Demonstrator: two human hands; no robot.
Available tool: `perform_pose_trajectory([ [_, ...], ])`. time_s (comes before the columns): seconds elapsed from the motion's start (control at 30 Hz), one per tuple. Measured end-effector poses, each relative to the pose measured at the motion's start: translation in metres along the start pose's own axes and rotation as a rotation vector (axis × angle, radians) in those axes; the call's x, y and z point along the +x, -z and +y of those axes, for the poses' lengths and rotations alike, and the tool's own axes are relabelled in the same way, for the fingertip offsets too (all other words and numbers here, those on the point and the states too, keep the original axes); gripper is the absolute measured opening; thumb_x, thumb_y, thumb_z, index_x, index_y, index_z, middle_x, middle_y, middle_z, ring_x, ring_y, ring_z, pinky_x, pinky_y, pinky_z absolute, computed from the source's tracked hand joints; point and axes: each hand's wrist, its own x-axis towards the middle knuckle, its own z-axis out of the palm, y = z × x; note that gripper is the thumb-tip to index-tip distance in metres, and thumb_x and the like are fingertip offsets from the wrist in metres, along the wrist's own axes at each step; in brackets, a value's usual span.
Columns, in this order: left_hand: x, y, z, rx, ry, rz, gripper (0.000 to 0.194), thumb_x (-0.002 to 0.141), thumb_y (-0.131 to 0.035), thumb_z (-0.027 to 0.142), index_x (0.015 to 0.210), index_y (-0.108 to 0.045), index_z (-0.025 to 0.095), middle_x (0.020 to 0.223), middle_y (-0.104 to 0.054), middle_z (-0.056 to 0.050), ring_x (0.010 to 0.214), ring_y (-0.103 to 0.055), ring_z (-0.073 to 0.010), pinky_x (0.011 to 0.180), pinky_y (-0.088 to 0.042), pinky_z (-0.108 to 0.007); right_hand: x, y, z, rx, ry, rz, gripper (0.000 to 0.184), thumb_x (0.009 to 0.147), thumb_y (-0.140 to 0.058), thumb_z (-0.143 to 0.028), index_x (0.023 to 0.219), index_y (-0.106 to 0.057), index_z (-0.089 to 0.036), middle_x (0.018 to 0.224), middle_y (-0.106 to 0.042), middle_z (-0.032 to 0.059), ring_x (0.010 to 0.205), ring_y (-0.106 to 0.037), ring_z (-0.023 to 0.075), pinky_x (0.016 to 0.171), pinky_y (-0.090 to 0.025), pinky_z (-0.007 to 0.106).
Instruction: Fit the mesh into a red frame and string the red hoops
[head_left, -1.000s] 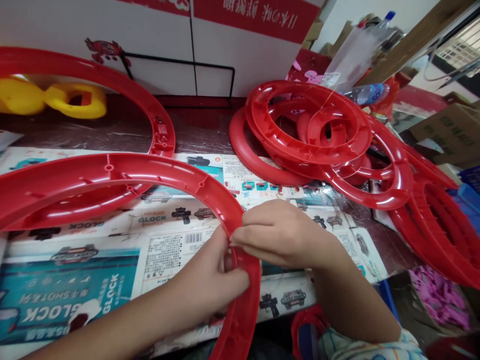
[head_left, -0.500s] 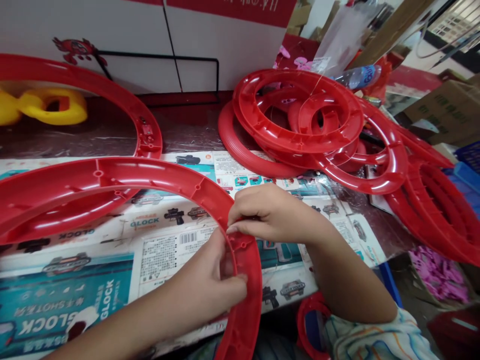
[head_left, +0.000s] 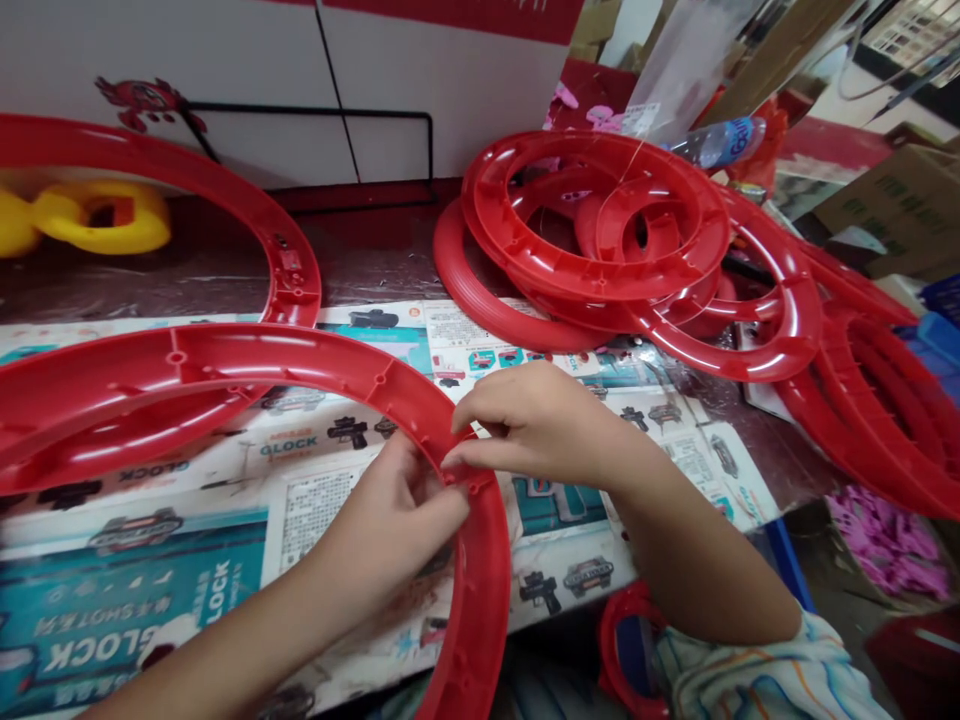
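A large red plastic ring half [head_left: 225, 352], ribbed and hollow on the side facing me, arcs across the front of the table. My left hand [head_left: 401, 500] grips its inner edge, thumb over the channel and the other fingers partly hidden behind the rim. Bent over the outer edge, my right hand [head_left: 525, 425] pinches at the channel close to my left thumb. Whether a small part sits between its fingertips I cannot make out. A second red ring [head_left: 292, 250] lies behind on the left, with a small reddish part fixed in its channel.
Several red rings [head_left: 592, 270] are piled at the back right. Flattened printed cardboard [head_left: 315, 510] covers the table. A white box [head_left: 255, 60] stands behind, near yellow plastic parts [head_left: 105, 217]. A bottle [head_left: 724, 142] lies beyond the pile; pink pieces [head_left: 885, 540] fill a container below right.
My left hand has slid up along the ring, nearer my right hand. My right hand's fingers have gone from lying over the rim to a bent pinch. The view has shifted slightly right.
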Motion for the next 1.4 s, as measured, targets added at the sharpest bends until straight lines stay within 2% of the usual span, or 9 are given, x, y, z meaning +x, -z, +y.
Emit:
perform_pose_trajectory([
  [0.27,-0.003,0.001,0.001,0.001,-0.003,-0.143,0.023,0.073,-0.061,0.016,0.094,-0.051,0.020,0.085,-0.061,0.001,0.075,-0.059,-0.0152,0.060,-0.045,-0.023,0.000,0.005,0.003,0.075,0.083,-0.093,0.012,0.080,-0.063,-0.018,0.070,-0.064,-0.013,0.060,-0.051,-0.0049,0.059,-0.044,0.0064,0.059,-0.030,0.020],
  [0.47,-0.009,-0.004,0.003,-0.021,-0.008,-0.054,0.023,0.077,-0.064,0.028,0.095,-0.053,0.021,0.080,-0.062,-0.001,0.070,-0.060,-0.0173,0.057,-0.047,-0.026,0.000,0.004,0.004,0.053,0.110,-0.054,0.013,0.082,-0.061,-0.020,0.071,-0.063,-0.013,0.061,-0.052,-0.0042,0.061,-0.044,0.0074,0.060,-0.029,0.021],
  [0.63,-0.004,0.004,0.000,0.028,-0.021,-0.112,0.030,0.072,-0.070,0.028,0.097,-0.055,0.022,0.089,-0.064,-0.003,0.078,-0.062,-0.0193,0.061,-0.050,-0.027,-0.001,0.002,0.005,0.023,0.126,0.012,0.015,0.084,-0.059,-0.021,0.072,-0.064,-0.013,0.062,-0.053,-0.0029,0.062,-0.046,0.0085,0.060,-0.030,0.022],
  [0.83,-0.005,0.005,-0.002,-0.031,0.029,-0.150,0.029,0.077,-0.068,0.033,0.100,-0.054,0.021,0.082,-0.063,-0.002,0.070,-0.061,-0.0171,0.057,-0.048,-0.026,-0.002,0.002,0.004,0.012,0.161,0.062,0.016,0.084,-0.061,-0.023,0.072,-0.066,-0.013,0.061,-0.055,-0.0029,0.060,-0.047,0.0079,0.060,-0.031,0.021],
  [0.93,-0.007,0.002,0.000,-0.039,0.020,-0.083,0.025,0.078,-0.065,0.035,0.094,-0.053,0.020,0.074,-0.060,0.001,0.061,-0.057,-0.0142,0.051,-0.042,-0.023,-0.003,0.001,0.006,0.000,0.165,0.105,0.022,0.086,-0.061,-0.030,0.072,-0.068,-0.015,0.063,-0.060,-0.0020,0.061,-0.051,0.0082,0.060,-0.032,0.021],
  [1.03,-0.005,0.003,0.002,0.015,0.026,-0.039,0.022,0.077,-0.063,0.030,0.091,-0.050,0.020,0.075,-0.057,0.002,0.062,-0.054,-0.0133,0.050,-0.041,-0.022,-0.003,0.001,0.007,-0.047,0.134,0.082,0.022,0.087,-0.058,-0.030,0.075,-0.070,-0.015,0.066,-0.064,-0.0008,0.064,-0.055,0.0094,0.061,-0.034,0.021],
  [1.2,-0.001,0.008,0.002,0.139,0.014,-0.172,0.028,0.074,-0.056,0.016,0.101,-0.050,0.022,0.091,-0.061,0.000,0.073,-0.056,-0.0150,0.062,-0.046,-0.025,-0.003,0.007,0.007,-0.001,0.187,-0.004,0.014,0.087,-0.055,-0.020,0.084,-0.068,-0.014,0.070,-0.064,-0.0007,0.067,-0.055,0.0085,0.065,-0.038,0.020],
  [1.33,-0.005,0.007,0.005,0.087,0.104,-0.330,0.029,0.075,-0.052,0.011,0.101,-0.051,0.024,0.068,-0.056,0.004,0.070,-0.059,-0.0174,0.063,-0.048,-0.028,-0.004,0.012,0.004,0.026,0.294,-0.047,0.015,0.088,-0.051,-0.013,0.084,-0.065,-0.013,0.076,-0.062,0.0013,0.073,-0.054,0.0087,0.068,-0.040,0.020],
  [1.4,-0.008,0.005,0.008,0.008,0.189,-0.397,0.028,0.075,-0.052,0.011,0.101,-0.053,0.023,0.066,-0.055,0.003,0.066,-0.060,-0.0181,0.061,-0.049,-0.028,-0.005,0.013,0.003,0.006,0.327,-0.051,0.017,0.088,-0.049,-0.009,0.084,-0.065,-0.012,0.080,-0.062,0.0030,0.076,-0.054,0.0092,0.069,-0.041,0.020],
])
